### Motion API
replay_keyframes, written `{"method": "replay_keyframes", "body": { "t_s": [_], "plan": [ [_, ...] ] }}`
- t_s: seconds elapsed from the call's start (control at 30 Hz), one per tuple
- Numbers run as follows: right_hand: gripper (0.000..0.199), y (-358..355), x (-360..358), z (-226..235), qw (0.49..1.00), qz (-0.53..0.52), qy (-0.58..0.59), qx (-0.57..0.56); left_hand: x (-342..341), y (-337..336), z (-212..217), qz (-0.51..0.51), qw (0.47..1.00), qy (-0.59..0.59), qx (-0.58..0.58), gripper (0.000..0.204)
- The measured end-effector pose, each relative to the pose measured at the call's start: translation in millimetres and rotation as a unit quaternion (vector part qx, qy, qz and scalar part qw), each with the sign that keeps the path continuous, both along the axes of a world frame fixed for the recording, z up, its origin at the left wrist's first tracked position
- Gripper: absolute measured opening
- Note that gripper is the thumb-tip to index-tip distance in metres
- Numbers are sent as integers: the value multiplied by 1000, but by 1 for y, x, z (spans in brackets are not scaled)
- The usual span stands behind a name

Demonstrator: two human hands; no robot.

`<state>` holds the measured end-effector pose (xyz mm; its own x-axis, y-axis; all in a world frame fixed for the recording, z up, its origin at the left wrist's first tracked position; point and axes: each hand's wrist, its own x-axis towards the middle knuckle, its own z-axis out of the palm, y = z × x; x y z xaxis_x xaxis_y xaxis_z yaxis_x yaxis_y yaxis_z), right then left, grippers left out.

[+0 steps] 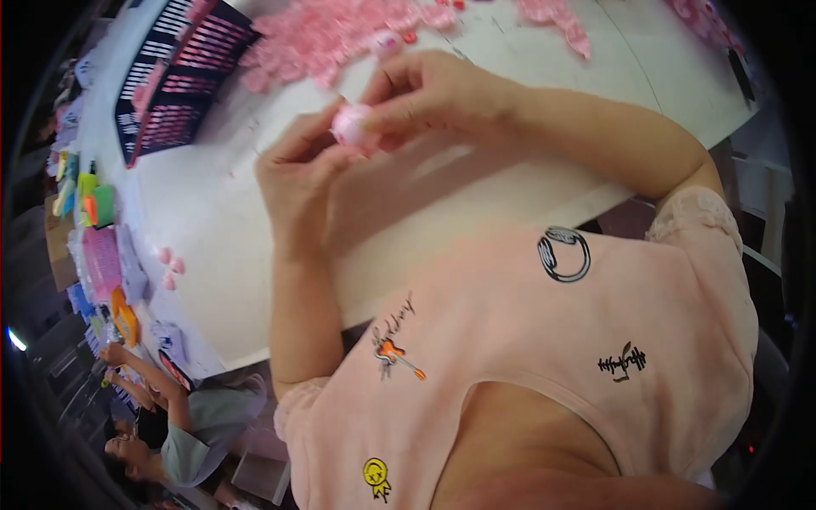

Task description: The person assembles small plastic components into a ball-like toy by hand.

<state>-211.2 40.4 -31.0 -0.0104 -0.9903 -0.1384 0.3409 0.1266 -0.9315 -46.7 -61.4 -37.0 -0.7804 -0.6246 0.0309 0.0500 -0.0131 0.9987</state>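
A small, glossy, light-pink ball-shaped piece [353,126] is held over the white table by the fingertips of both hands. My left hand [299,155] pinches it from the left, fingers bent and closed. From the right, my right hand [429,95] has thumb and fingers closed on its other side. Fingers cover part of the piece, so its full shape is hidden. Just beyond my right fingers lies a similar round pink piece [387,42] with a darker mark.
A heap of thin pink pieces [314,34] spreads across the far table [221,297]. At the far left stands a navy slatted basket [183,81]. Several small pink pieces [172,268] lie leftward. Beyond them are mixed goods and a co-worker [183,425].
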Motion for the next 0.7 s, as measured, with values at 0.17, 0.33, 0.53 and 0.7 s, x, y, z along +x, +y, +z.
{"method": "replay_keyframes", "body": {
  "t_s": [0.17,0.33,0.53,0.7],
  "plan": [
    [24,7,1,-18,998,13,-34,41,8,10,-22,66,994,-68,-60,37],
    [29,30,6,-15,998,-51,34,-18,5,48,-15,109,961,-56,-248,34],
    [25,24,17,-17,995,-68,48,-63,0,48,-5,118,904,-58,-408,35],
    [23,14,17,-23,989,-77,91,-90,1,35,-7,104,899,-60,-421,36]
  ]
}}
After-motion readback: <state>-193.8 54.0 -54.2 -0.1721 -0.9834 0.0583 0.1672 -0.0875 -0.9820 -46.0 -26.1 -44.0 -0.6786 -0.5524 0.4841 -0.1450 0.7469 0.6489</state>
